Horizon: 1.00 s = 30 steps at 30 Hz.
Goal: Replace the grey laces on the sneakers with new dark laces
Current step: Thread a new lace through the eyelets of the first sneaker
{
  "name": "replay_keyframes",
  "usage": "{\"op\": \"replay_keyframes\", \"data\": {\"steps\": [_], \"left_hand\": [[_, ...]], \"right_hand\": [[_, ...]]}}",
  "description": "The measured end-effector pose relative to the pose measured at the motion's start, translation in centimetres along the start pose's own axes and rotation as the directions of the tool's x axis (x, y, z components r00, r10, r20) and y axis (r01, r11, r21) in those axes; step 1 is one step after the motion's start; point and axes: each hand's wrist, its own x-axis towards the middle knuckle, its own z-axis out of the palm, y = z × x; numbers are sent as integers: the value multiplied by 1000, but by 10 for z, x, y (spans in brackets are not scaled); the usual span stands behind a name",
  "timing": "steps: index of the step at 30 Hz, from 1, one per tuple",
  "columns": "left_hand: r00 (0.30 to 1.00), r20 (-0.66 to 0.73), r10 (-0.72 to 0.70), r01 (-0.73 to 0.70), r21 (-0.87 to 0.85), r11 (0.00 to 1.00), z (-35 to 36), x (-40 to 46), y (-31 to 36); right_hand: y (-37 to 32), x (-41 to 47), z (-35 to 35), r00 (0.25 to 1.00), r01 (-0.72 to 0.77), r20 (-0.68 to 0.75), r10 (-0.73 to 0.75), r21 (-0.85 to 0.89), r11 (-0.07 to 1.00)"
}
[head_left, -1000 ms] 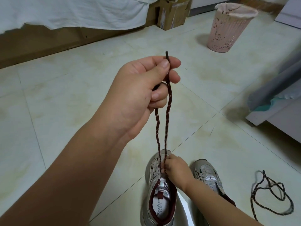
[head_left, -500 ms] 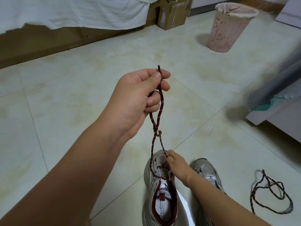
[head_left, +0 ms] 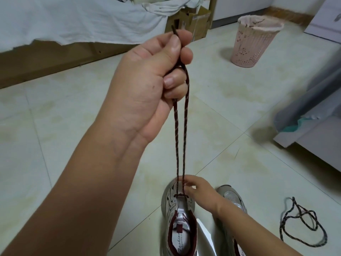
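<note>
Two strands of one dark lace (head_left: 180, 137) rise taut from the front eyelet pair of the left-hand sneaker (head_left: 180, 218), w/ a short bar of lace lying across the toe end of the tongue; judged from this, lacing of that shoe has only begun, i.e. first row threaded, ends being evened, all upper eyelets still bare. Left hand (head_left: 147, 85) is raised high, thumb and curled fingers pinching both lace ends together, one aglet poking above the thumb. Right hand (head_left: 199, 193) is low at the shoe's toe, fingertips pinching the strands just above the eyelets; exact finger contact is too small to tell. Second sneaker (head_left: 232, 202), just beside the first and partly behind the right forearm, shows no lace in its visible part, so it probably remains to do. Another loose lace (head_left: 302, 226), dark and speckled, lies coiled on the floor tiles (head_left: 55, 126) well apart to the right; cannot tell whether it is the old one or the spare. Vs. 0.5 s ago: the lace was slack, w/ a twist partway down and a loop over the shoe; now both strands hang straight and parallel, and the left hand sits higher in view. Right hand remains at the toe.
</note>
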Motion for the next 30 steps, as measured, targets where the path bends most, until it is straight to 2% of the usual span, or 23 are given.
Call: {"op": "replay_keyframes", "data": {"steps": [3,5,6,8,10,12,15,18,20,22,24,25,26,27,30], "left_hand": [[999,36,-18,18,0,1000,4,2,-5],[998,56,-26,24,29,999,5,2,-8],[999,48,-21,17,82,996,4,1,-10],[999,-15,28,-22,328,944,-4,1,-13],[992,-92,83,-11,598,801,-17,2,-17],[986,-154,68,72,751,657,-34,2,-23],[981,-190,-24,181,878,444,-61,-4,-34],[940,-282,-193,318,929,190,-94,-11,-49],[855,-381,-351,388,920,-55,-125,-16,-64],[720,-502,-479,423,865,-271,-156,-24,-85],[572,-594,-566,426,805,-413,-177,-38,-112],[523,-615,-590,382,788,-482,-182,-46,-126],[509,-617,-600,308,781,-543,-185,-52,-139],[528,-603,-598,213,776,-594,-186,-57,-151],[657,-530,-536,30,728,-685,-180,-64,-181]], "right_hand": [[-20,-2,-10,986,121,126,-110,-88,989],[-30,-5,-12,979,124,171,-114,-53,991],[-34,-7,-15,983,109,145,-110,14,994],[-42,-10,-27,997,72,19,-76,170,983],[-55,-16,-44,990,108,-120,-77,277,955],[-67,-22,-60,977,170,-191,-98,410,896],[-80,-30,-76,969,199,-235,-80,542,816],[-77,-31,-87,951,184,-309,-27,494,850],[-68,-29,-90,946,128,-323,23,437,890],[-57,-27,-92,952,50,-297,74,389,920],[-46,-24,-91,957,-26,-264,117,327,945],[-41,-23,-89,958,-58,-251,138,301,952],[-35,-21,-87,957,-89,-242,160,282,955],[-30,-20,-83,955,-115,-235,182,273,955],[-12,-15,-70,950,-174,-205,234,275,946]]}}
